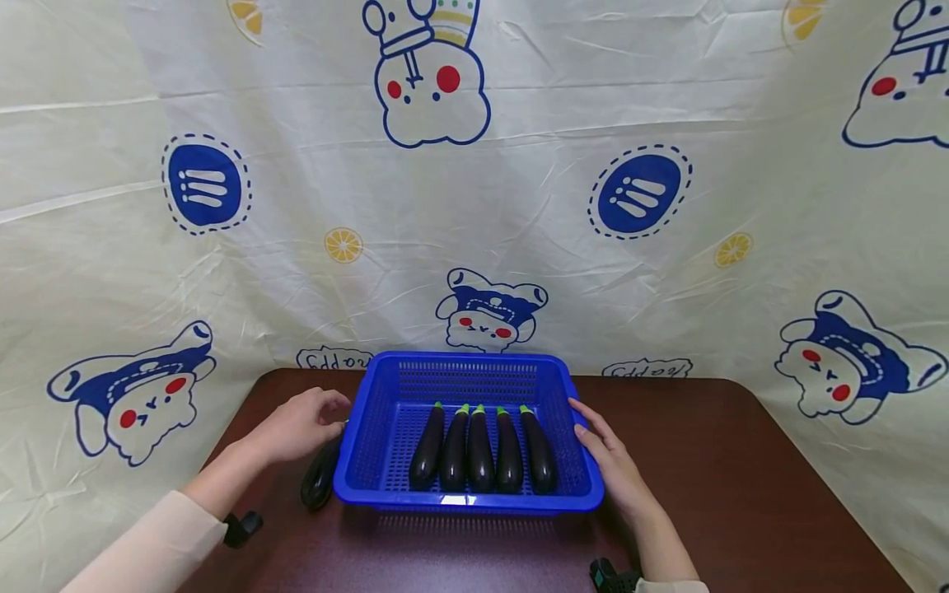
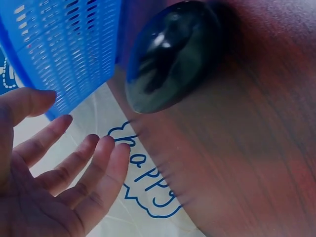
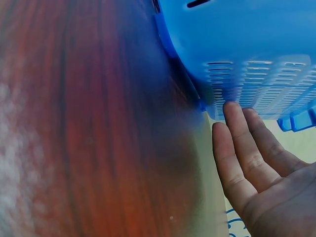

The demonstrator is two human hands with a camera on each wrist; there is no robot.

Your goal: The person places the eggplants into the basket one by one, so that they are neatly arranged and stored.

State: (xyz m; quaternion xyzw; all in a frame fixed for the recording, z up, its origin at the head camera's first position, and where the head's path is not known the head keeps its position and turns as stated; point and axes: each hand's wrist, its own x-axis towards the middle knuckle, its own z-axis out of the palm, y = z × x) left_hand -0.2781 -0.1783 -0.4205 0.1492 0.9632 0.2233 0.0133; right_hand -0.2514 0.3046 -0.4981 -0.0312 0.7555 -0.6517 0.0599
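Note:
A blue plastic basket point(image 1: 467, 504) with slotted walls stands on the table, several dark eggplants point(image 1: 480, 453) lying side by side in it, green stem ends toward the back. Outside its left wall lies another eggplant point(image 1: 319, 478), partly hidden by the basket rim; its rounded dark end point(image 2: 173, 57) looms large in the left wrist view. My left hand point(image 1: 300, 424) hovers by the basket's left side near that eggplant's stem end, fingers loosely bent and holding nothing. At the opposite side, my right hand point(image 1: 615, 461) touches the basket's outer right side with nearly straight fingers point(image 3: 239, 133).
The brown table point(image 1: 697, 461) extends to the right of the basket and in front of it. Behind it hangs a pale printed cloth point(image 1: 519, 206) with cartoon figures, close to the table's back edge. Dark wrist cameras point(image 1: 240, 529) sit on both wrists.

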